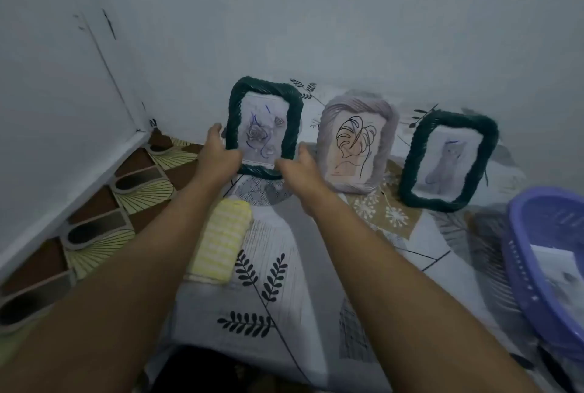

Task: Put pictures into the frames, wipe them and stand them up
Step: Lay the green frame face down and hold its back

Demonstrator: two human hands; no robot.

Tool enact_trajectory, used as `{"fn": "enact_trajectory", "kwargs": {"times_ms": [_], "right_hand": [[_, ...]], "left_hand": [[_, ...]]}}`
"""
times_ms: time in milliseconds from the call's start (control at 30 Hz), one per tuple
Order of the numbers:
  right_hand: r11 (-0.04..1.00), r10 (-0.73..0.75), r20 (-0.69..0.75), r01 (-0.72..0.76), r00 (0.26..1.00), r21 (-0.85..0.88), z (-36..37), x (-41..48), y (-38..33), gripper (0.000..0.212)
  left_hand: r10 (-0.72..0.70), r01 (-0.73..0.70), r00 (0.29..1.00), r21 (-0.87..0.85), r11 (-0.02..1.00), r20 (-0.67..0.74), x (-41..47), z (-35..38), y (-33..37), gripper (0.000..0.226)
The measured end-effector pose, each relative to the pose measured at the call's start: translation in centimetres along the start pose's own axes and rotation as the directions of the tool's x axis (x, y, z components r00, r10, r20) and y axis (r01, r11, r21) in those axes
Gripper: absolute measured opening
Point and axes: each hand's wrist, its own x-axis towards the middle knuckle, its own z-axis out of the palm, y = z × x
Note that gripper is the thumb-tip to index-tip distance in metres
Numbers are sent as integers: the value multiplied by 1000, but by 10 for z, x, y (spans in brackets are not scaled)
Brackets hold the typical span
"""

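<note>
While both hands grasp it, left hand (218, 155) on the lower left side and right hand (300, 171) at the lower right corner, the rose frame (264, 127) stands upright, long axis vertical, picture facing the person, at the far left of the sheet (284, 234) near the wall (284, 29). Can't tell if its bottom touches. Grey frame (357, 146) just to its right, another green frame (448, 158) beyond. Yellow cloth (221, 244) lies below the left hand; purple basket (543, 253) at the right edge. Open sheet in the middle.

Home bedroom corner, leaf-print bedsheet (284, 234), pale painted walls (410, 45), patterned floor (94, 203), purple plastic basket (521, 253)
</note>
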Motion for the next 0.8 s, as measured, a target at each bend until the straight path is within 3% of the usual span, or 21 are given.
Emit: {"fn": "enact_trajectory", "kwargs": {"times_ms": [133,433,800], "right_hand": [[999,-29,-39,30,999,32,5,7,-3,37],[993,-63,-34,66,997,99,4,-9,-2,34],[978,-101,-25,104,995,182,-30,-92,-22,29]], "left_hand": [[8,-8,1000,-23,1000,11,7,2,0,70],[24,-28,999,-128,991,-32,-9,-1,3,59],[168,-173,982,-57,983,-83,-77,-11,26,50]]}}
